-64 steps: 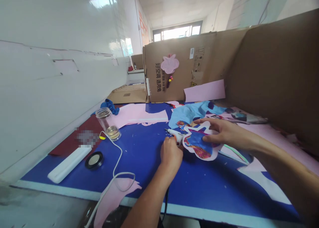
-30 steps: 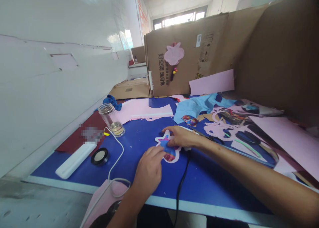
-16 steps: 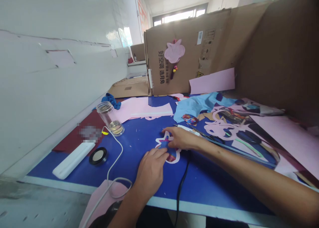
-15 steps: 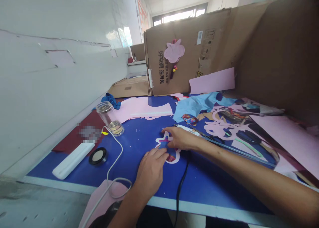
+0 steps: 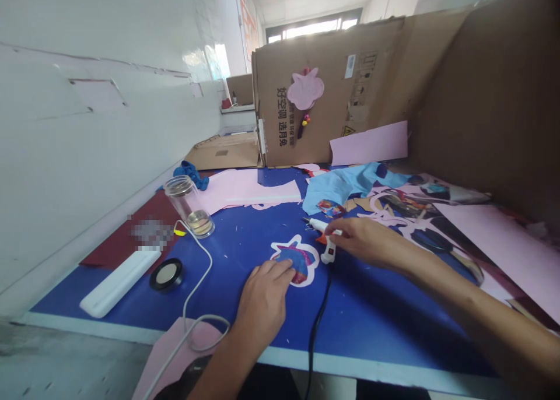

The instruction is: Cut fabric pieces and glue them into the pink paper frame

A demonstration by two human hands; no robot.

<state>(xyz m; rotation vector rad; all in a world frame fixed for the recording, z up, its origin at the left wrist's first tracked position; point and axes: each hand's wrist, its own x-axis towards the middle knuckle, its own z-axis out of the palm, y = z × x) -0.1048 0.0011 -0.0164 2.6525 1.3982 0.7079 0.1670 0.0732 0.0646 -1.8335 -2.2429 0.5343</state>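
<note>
A patterned blue and red cloth cutout (image 5: 294, 265) with a scalloped white border lies flat on the blue tabletop (image 5: 245, 237). My left hand (image 5: 266, 286) rests over its near left side, fingers lying flat on it; the thumb is hidden. Just right of the cutout, my right hand (image 5: 356, 239) grips a white hot glue gun (image 5: 328, 251) with an orange trigger. Its dark nozzle points to the upper left, and a black cord (image 5: 320, 318) runs from the handle over the table's near edge.
A glass jar (image 5: 192, 210), a round black-rimmed lid (image 5: 167, 273) and a white bar-shaped device (image 5: 118, 286) stand left. Light blue cloth (image 5: 341, 184) and pink paper scraps (image 5: 411, 225) lie right. A tall cardboard panel (image 5: 336, 108) closes the back.
My right hand has left the cutout and moved right onto the glue gun, which now stands more upright and nearer the cutout. My left hand stays on the cutout.
</note>
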